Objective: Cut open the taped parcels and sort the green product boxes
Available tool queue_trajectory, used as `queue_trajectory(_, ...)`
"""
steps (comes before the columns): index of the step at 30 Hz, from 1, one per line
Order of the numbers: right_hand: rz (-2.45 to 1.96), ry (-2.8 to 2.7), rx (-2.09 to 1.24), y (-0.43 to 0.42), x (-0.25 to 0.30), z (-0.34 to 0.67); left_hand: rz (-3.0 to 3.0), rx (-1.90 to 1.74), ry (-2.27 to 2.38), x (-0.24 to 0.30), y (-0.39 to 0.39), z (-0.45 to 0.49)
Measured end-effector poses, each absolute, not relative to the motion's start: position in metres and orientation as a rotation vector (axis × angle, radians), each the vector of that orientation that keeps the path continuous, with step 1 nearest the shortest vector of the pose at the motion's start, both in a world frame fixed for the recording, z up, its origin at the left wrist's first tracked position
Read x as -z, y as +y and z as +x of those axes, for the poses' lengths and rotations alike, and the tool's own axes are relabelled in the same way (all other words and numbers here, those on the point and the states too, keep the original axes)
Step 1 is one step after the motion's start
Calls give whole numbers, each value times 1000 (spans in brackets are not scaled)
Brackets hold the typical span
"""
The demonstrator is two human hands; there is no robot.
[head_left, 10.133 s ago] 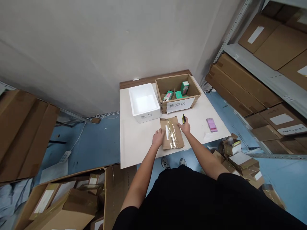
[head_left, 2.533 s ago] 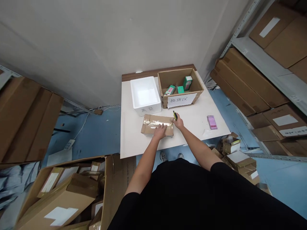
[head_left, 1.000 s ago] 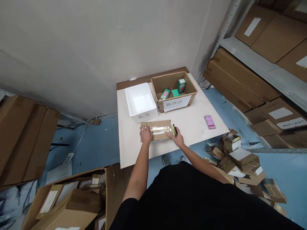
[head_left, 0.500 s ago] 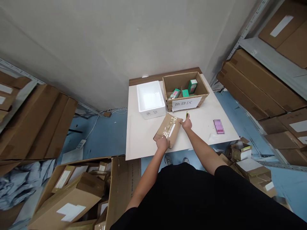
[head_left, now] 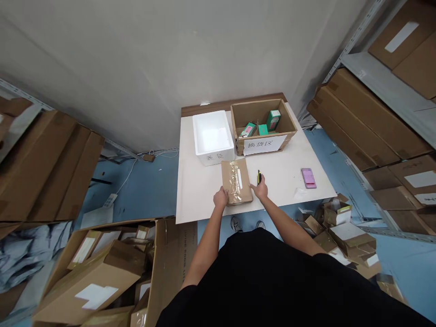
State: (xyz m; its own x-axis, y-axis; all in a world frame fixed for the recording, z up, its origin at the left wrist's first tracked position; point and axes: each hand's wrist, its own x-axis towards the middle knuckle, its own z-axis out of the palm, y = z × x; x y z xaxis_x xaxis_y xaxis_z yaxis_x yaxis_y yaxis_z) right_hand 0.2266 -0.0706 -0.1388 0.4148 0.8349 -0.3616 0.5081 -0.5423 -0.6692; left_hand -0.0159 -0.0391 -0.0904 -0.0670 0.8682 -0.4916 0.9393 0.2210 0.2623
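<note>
A taped cardboard box (head_left: pixel 243 184) with shiny clear tape and a white label lies near the front edge of the table (head_left: pixel 190 195). Its left front side is gripped by my left hand (head_left: pixel 221 198), fingers closed against the cardboard. My right hand (head_left: pixel 261 188) is closed around a yellow and black box cutter (head_left: pixel 259 177) that points away from me. The thumb side of that hand touches the box's right edge. Just behind stand a white foam box (head_left: pixel 214 156) and an open carton (head_left: pixel 289 140) with several green boxes (head_left: pixel 273 120) inside.
A blurred pink item (head_left: pixel 308 178) and a piece of clear plastic (head_left: pixel 299 192) lie on the table's right. At lower left stands a large carton (head_left: pixel 160 272) full of parcels. More parcels (head_left: pixel 352 240) sit on the floor at right. Shelves with cartons (head_left: pixel 371 122) flank both sides.
The taped box has turned from a slant to nearly straight and lies flatter on the table. Both hands have shifted slightly left, the right one lower, still with the box cutter.
</note>
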Motion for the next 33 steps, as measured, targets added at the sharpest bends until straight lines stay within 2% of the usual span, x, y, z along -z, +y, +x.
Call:
queue_trajectory(6,-2249,-1392,-834,32,104,233,1632,167,1893,90,-79,20)
queue_trajectory(9,-2234,-1551,-767,51,89,242,1762,184,1839,81,-73,22)
queue_trajectory(12,-2189,-1512,-737,32,88,251,2072,139,1713,72,-47,9)
queue_trajectory(15,-2189,-1433,-743,-12,102,253,2363,193,1320,70,-16,-7)
queue_trajectory(19,-2227,-1331,-803,-55,124,247,2426,302,1126,83,3,-14)
queue_trajectory(25,-2234,-1320,-804,-20,124,244,2340,227,1349,103,-29,9)
queue_trajectory(29,-2067,-1385,-902,21,113,249,2145,166,1644,109,-61,40)
queue_trajectory(33,-1934,-1280,-917,26,111,256,2112,51,1698,106,-66,46)
